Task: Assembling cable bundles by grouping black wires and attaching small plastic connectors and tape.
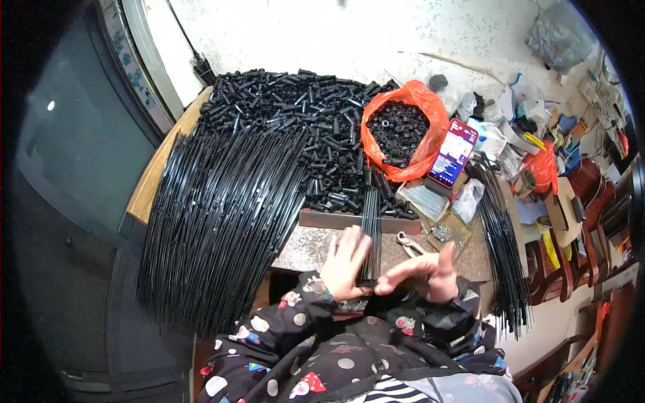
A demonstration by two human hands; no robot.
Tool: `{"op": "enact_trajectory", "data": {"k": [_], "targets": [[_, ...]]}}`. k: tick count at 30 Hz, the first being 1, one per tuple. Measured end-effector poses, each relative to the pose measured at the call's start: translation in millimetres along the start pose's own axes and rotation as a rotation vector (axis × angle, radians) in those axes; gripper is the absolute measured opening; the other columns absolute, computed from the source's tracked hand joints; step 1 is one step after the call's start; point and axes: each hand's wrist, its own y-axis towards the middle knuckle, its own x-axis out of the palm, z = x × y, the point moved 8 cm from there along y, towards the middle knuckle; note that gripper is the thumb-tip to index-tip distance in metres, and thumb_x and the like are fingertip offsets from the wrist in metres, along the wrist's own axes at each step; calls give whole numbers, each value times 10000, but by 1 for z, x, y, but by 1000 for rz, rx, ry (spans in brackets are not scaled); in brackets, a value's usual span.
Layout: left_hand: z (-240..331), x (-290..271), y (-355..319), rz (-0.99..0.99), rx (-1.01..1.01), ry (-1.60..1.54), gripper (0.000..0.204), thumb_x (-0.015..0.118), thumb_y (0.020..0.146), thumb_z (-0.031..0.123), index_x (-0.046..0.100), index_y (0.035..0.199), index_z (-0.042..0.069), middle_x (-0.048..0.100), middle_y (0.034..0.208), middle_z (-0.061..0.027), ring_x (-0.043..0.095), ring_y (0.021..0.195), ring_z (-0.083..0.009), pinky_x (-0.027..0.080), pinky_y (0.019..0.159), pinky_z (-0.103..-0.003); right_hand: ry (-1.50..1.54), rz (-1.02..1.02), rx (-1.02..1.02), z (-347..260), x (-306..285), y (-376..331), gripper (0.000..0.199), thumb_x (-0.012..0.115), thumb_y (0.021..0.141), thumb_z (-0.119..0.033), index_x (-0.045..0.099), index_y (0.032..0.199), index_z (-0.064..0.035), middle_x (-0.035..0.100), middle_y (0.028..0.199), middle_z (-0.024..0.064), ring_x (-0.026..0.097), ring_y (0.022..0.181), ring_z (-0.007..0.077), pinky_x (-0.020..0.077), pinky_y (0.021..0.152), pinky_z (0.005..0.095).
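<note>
My left hand [345, 263] lies with fingers stretched out against the left side of a small bundle of thin black rods [371, 235]. To the right of the bundle, my right hand [426, 272] is spread, its thumb raised and its fingertips near the rods' lower end. Slight motion blur softens both hands. The rods run away from me across a flat metal bar [322, 219] toward a heap of short black tubular pieces [269, 101]. Nothing shows gripped in either palm. A pair of pliers [408, 244] rests just beyond my right hand.
A large fan of long black rods [215, 228] overhangs the table on the left. An orange bag [430, 111] holds small black rings. Beside it stand a phone [452, 153] and a clear bag [468, 200]. More black rods [500, 255] hang over the right edge; clutter lies beyond.
</note>
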Motion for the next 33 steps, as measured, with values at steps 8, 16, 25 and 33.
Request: {"op": "enact_trajectory", "data": {"k": [8,16,25,33], "targets": [[51,40,-23,-272,986,96,153,465,586,166,505,698,71,357,1110,-102,290,1068,-227,188,903,-408,205,603,325,79,-79,36,455,371,747,-425,386,941,-14,465,900,127,467,794,218,378,702,312],[38,19,3,-302,531,-596,445,503,622,191,403,1031,46,390,1072,-134,345,1022,-246,231,866,-391,-296,106,62,24,-29,36,470,326,783,-326,239,1150,-45,330,1130,85,307,1050,183,213,871,304],[35,21,1,-273,732,-474,507,530,603,179,372,1077,93,463,981,-108,420,917,-253,280,816,-397,-933,6,-268,5,22,2,247,565,666,-86,516,902,-34,563,740,65,517,675,89,411,610,231],[38,25,1,-297,666,-516,408,515,592,136,435,985,61,440,997,-140,405,944,-265,284,808,-363,-686,-438,-139,-2,27,0,369,541,655,-52,442,1007,1,500,956,96,470,871,130,338,780,265]]}}
